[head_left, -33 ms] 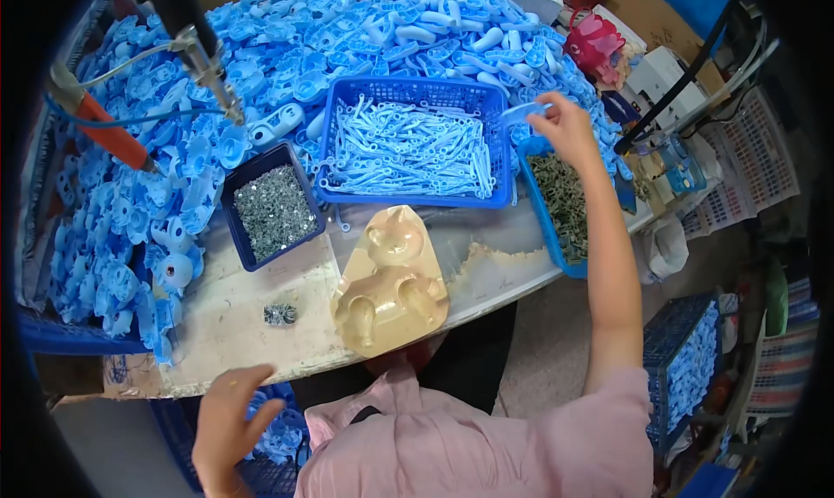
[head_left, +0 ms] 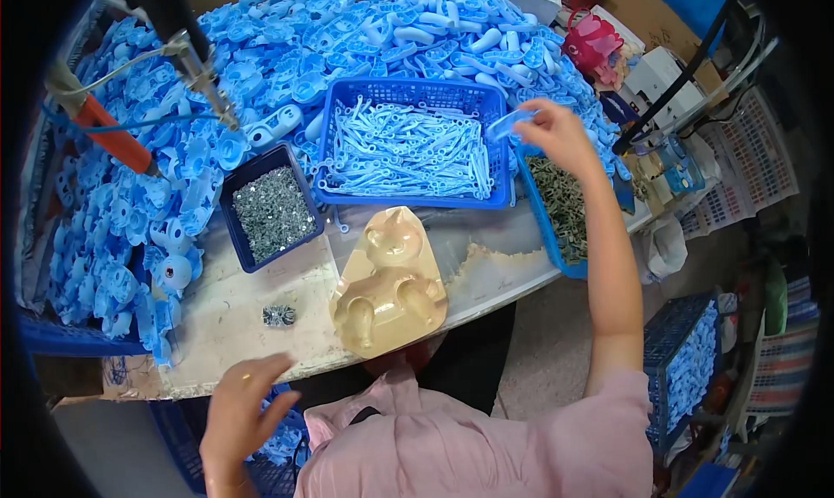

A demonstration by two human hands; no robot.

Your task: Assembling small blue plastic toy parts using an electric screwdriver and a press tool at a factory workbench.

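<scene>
My right hand [head_left: 556, 133] is closed in a pinch on a light blue plastic part [head_left: 508, 125], held over the right end of the blue basket [head_left: 417, 199]. That basket is full of thin light blue rods with ringed ends [head_left: 408, 146]. At the front edge of the table my left hand [head_left: 246, 411] has its fingers apart and nothing in it. Between the hands stands a tan molded fixture [head_left: 389, 285] with rounded hollows, and nothing lies in them. A small cluster of metal pieces [head_left: 279, 316] is left of the fixture.
Blue shell parts [head_left: 261, 46] are heaped across the back and left. A dark tray [head_left: 271, 207] holds small metal pieces; a blue tray [head_left: 560, 207] holds brownish pins. An orange-handled tool [head_left: 113, 135] hangs at left. A dark crate [head_left: 682, 368] stands on the right.
My right hand has shifted slightly left and down with the blue part, toward the basket. My left hand has moved a little right and up, nearer the table's front edge.
</scene>
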